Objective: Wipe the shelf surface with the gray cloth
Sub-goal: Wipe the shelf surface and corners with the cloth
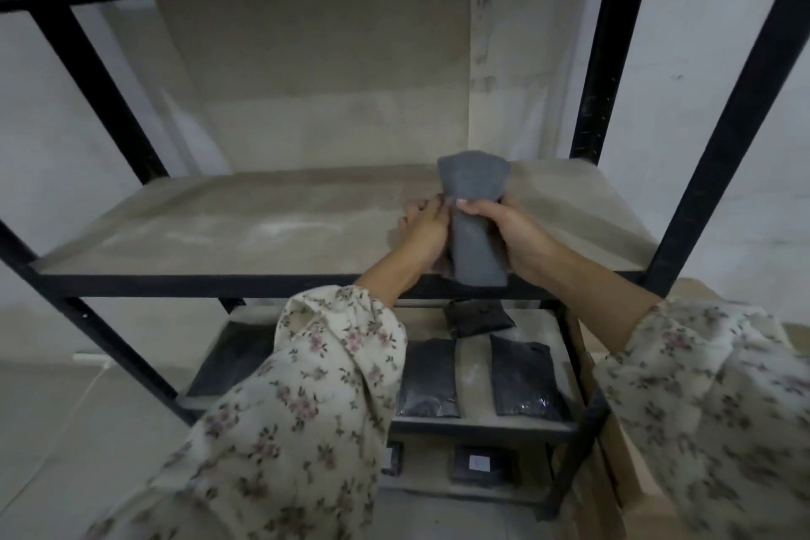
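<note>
grip: left hand [423, 232], right hand [515, 232] clasp folded gray fabric cloth [475, 232] | risk: flap above fingertips may flop, smearing dusty beige shelf board [245, 224]

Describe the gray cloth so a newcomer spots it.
On the black rack, look over the front right of its dusty middle board. The left hand and right hand grip the gray cloth, a folded matte strip, paler than the shiny black packets below.

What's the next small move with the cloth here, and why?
Probably lower the gray cloth flat onto the shelf surface near its front right. Both the left hand and the right hand grip the cloth, folded and held up off the board. Pale dust streaks show across the shelf, so wiping looks not yet begun.
</note>
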